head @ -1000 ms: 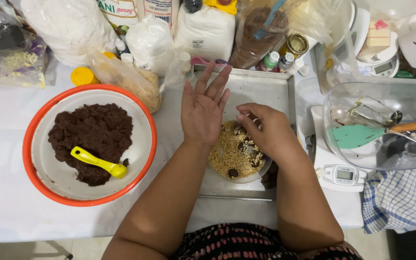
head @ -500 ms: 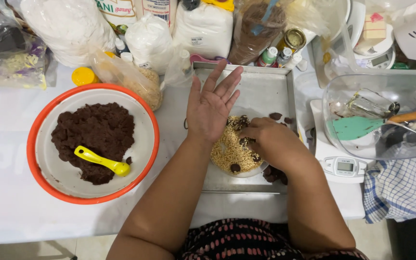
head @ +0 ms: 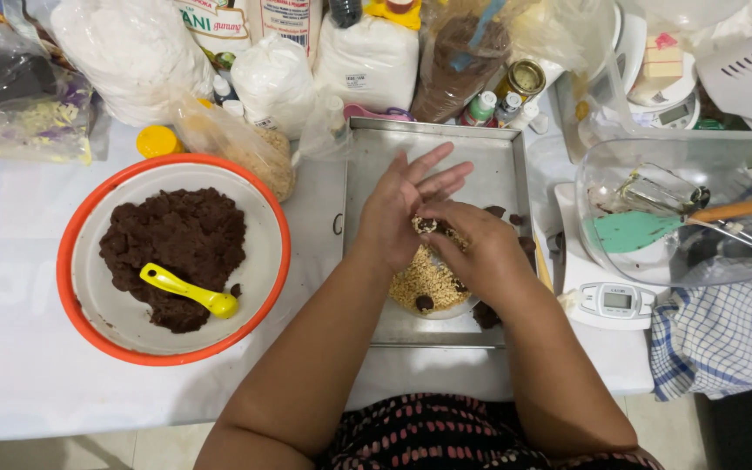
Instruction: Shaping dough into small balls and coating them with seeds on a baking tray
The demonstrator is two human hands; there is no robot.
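My left hand [head: 398, 209] is held flat over the metal baking tray [head: 480, 161], palm up and fingers spread. My right hand [head: 485, 252] pinches a small dark dough ball [head: 426, 225] flecked with chopped nuts and presses it against the left palm. Just below the hands, a small plate of chopped nuts [head: 419, 283] sits on the tray with another dark dough ball [head: 425, 303] lying in it. A few dark balls [head: 496, 211] rest on the tray beside my right hand.
At left stands an orange-rimmed bowl [head: 67, 261] with dark chocolate dough [head: 176, 244] and a yellow spoon [head: 189, 292]. Bags, bottles and jars [head: 367, 61] crowd the table's far edge. At right are a glass bowl [head: 654, 174] with a teal spatula, a white scale [head: 615, 300] and a checked cloth [head: 724, 331].
My right hand has lifted from the nut plate up to my left palm, bringing a coated dough ball with it. The left hand has stayed open above the tray.
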